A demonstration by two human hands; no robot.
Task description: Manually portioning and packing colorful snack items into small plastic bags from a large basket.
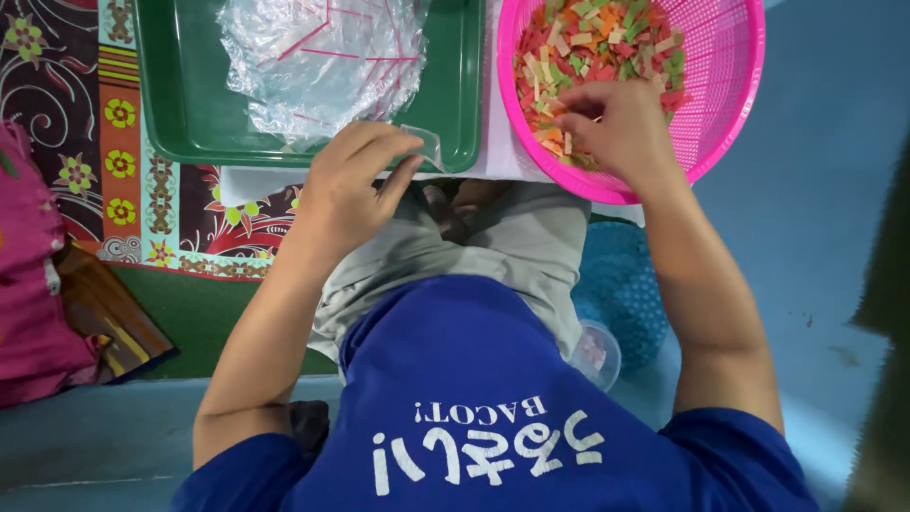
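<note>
Left hand pinching a small clear bag between thumb and fingertips, right at the near edge of the green tray. Right hand reaching into the pink basket, fingers curled down among the coloured cracker strips near its near rim; grip on any strip impossible to tell. Crumpled clear plastic bags heaped mid-tray, bare green left along the tray's left side. Patterned mat beneath the tray.

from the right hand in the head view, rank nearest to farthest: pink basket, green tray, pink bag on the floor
1. pink basket: the right hand is inside it, on the coloured strips.
2. green tray: to the left, holding crumpled clear plastic, past the left hand.
3. pink bag: far left edge, on the floor.
</note>
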